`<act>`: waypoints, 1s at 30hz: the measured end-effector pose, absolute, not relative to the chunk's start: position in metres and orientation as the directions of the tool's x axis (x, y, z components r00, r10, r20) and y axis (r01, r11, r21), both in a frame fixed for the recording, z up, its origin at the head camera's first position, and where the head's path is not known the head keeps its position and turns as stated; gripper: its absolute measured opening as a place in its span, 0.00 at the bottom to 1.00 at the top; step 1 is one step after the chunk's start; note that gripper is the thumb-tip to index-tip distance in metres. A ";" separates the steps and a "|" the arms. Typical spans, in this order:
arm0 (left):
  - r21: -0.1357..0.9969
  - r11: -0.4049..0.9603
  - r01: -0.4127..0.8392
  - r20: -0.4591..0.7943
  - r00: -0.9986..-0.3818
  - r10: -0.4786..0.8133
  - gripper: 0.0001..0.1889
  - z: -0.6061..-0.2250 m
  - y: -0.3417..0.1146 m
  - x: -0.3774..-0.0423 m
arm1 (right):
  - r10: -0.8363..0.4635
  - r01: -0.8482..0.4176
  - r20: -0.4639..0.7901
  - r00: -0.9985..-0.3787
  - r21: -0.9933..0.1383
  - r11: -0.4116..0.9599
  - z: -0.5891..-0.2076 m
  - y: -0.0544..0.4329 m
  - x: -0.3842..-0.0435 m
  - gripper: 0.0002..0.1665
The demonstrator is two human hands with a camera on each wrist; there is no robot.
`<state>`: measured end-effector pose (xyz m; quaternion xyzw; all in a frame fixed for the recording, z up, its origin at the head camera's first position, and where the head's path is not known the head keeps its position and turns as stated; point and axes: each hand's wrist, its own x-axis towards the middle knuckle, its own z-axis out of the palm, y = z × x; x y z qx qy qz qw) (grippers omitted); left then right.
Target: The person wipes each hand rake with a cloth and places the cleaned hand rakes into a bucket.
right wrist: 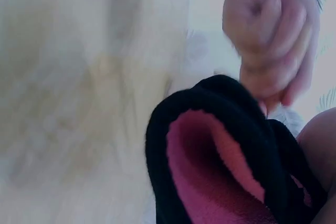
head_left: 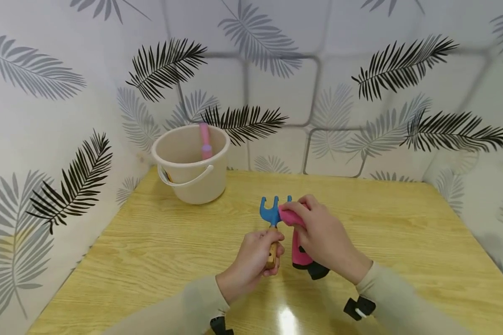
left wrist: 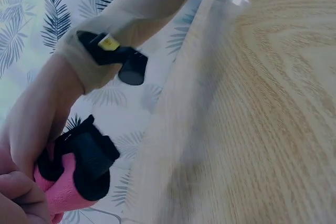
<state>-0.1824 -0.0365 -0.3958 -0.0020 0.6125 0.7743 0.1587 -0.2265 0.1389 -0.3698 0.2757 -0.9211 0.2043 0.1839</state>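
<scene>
In the head view, my left hand (head_left: 253, 256) grips the wooden handle of a small hand rake (head_left: 270, 215) with a blue head. Its prongs point away from me, above the table. My right hand (head_left: 324, 232) pinches a pink cloth sleeve with black trim (head_left: 298, 253), bringing its pink end against the rake's head. The right wrist view shows the sleeve's hollow, black-edged opening (right wrist: 181, 129) and the curled left hand (right wrist: 273, 40) beyond it. The left wrist view shows the sleeve (left wrist: 68, 190) next to the left fingers; the exact kind of cloth item cannot be told.
A beige bucket (head_left: 190, 179) with its handle hanging down stands at the back left of the wooden table (head_left: 402, 223). A pink stick-like thing (head_left: 205, 139) leans inside it. Leaf-patterned walls (head_left: 276, 83) border the table at the back and sides.
</scene>
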 end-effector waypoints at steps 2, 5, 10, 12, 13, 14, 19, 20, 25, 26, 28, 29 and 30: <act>0.957 -0.164 -0.240 -0.198 -0.951 0.236 0.09 -0.397 -0.036 -0.181 | -0.418 -0.563 0.447 -0.791 -0.268 0.782 -0.367 0.142 -0.236 0.22; 0.968 -0.107 -0.228 -0.199 -0.954 0.225 0.10 -0.398 -0.034 -0.176 | -0.407 -0.533 0.422 -0.810 -0.241 0.811 -0.362 0.147 -0.254 0.21; 0.974 -0.072 -0.215 -0.196 -0.958 0.211 0.11 -0.401 -0.031 -0.171 | -0.451 -0.529 0.366 -0.814 -0.147 0.836 -0.356 0.149 -0.260 0.20; 0.976 -0.064 -0.209 -0.194 -0.962 0.192 0.11 -0.403 -0.031 -0.172 | -0.493 -0.552 0.353 -0.795 -0.085 0.829 -0.354 0.145 -0.253 0.19; 0.976 -0.061 -0.208 -0.193 -0.963 0.187 0.11 -0.403 -0.032 -0.173 | -0.518 -0.565 0.346 -0.783 -0.045 0.824 -0.353 0.142 -0.249 0.19; 0.977 -0.055 -0.205 -0.192 -0.965 0.179 0.10 -0.404 -0.032 -0.174 | -0.539 -0.576 0.339 -0.771 -0.009 0.817 -0.351 0.139 -0.244 0.19; 0.981 -0.033 -0.191 -0.183 -0.968 0.170 0.11 -0.408 -0.034 -0.177 | -0.584 -0.590 0.315 -0.748 0.087 0.803 -0.344 0.130 -0.227 0.19; 0.981 -0.030 -0.191 -0.183 -0.968 0.172 0.11 -0.408 -0.034 -0.177 | -0.583 -0.589 0.320 -0.747 0.087 0.803 -0.343 0.129 -0.225 0.19; 0.983 -0.024 -0.180 -0.173 -0.970 0.173 0.11 -0.408 -0.034 -0.178 | -0.602 -0.625 0.365 -0.710 0.068 0.778 -0.340 0.127 -0.218 0.22; 0.984 -0.023 -0.177 -0.170 -0.969 0.177 0.11 -0.408 -0.034 -0.177 | -0.603 -0.627 0.371 -0.706 0.069 0.776 -0.340 0.126 -0.217 0.23; 0.985 -0.015 -0.172 -0.166 -0.968 0.188 0.10 -0.408 -0.033 -0.176 | -0.600 -0.622 0.379 -0.705 0.077 0.779 -0.340 0.124 -0.220 0.23; 0.985 -0.011 -0.172 -0.167 -0.966 0.198 0.10 -0.408 -0.032 -0.175 | -0.596 -0.615 0.383 -0.706 0.087 0.784 -0.340 0.123 -0.223 0.22; 0.985 -0.008 -0.173 -0.168 -0.963 0.210 0.10 -0.408 -0.030 -0.174 | -0.589 -0.604 0.385 -0.710 0.096 0.791 -0.340 0.122 -0.227 0.21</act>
